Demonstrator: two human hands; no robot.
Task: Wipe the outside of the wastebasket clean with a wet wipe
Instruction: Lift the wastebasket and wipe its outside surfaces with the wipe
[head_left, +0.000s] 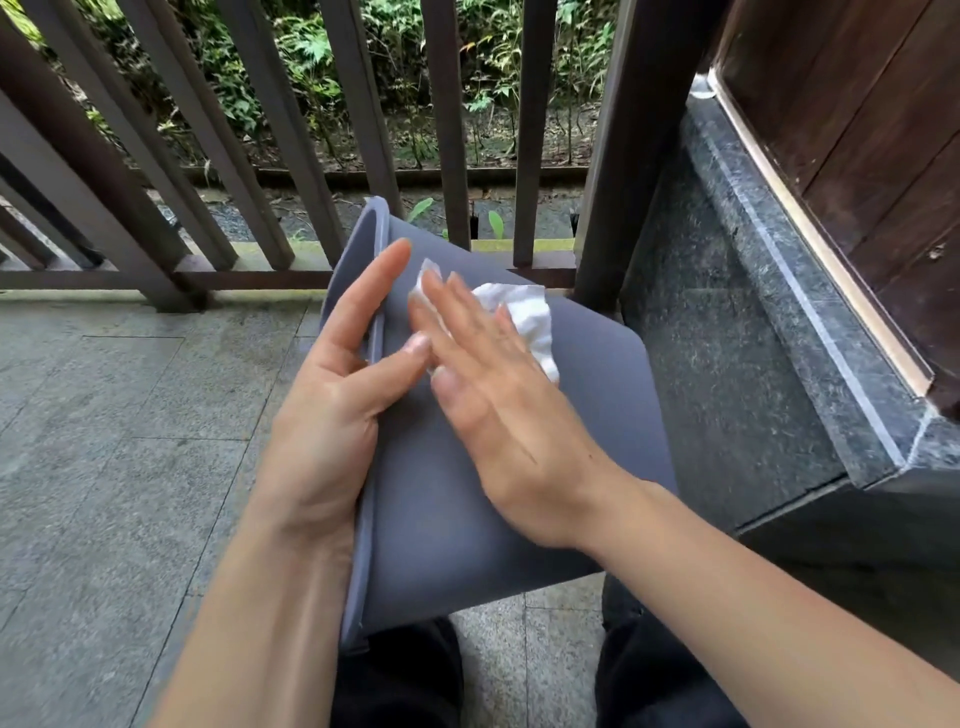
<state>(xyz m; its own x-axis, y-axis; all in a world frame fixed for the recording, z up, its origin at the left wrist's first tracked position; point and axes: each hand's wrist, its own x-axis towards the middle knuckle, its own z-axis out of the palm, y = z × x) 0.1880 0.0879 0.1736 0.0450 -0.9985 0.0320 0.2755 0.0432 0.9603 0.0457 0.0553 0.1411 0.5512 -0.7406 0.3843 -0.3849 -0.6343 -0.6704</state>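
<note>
A grey plastic wastebasket (597, 415) lies on its side across my lap, its open rim to the left and its base to the right. My left hand (332, 405) grips the rim, thumb on the outer wall, fingers reaching into the opening. My right hand (493, 395) lies flat on the upturned side wall and presses a crumpled white wet wipe (524, 317) against it. The wipe sticks out beyond my fingertips; the rest is hidden under my palm.
A dark wooden railing (291, 156) with slanted bars stands close behind the basket, greenery beyond it. A dark granite ledge (769, 291) and a wooden door frame (857, 130) rise on the right. Grey stone floor tiles (114, 441) spread to the left.
</note>
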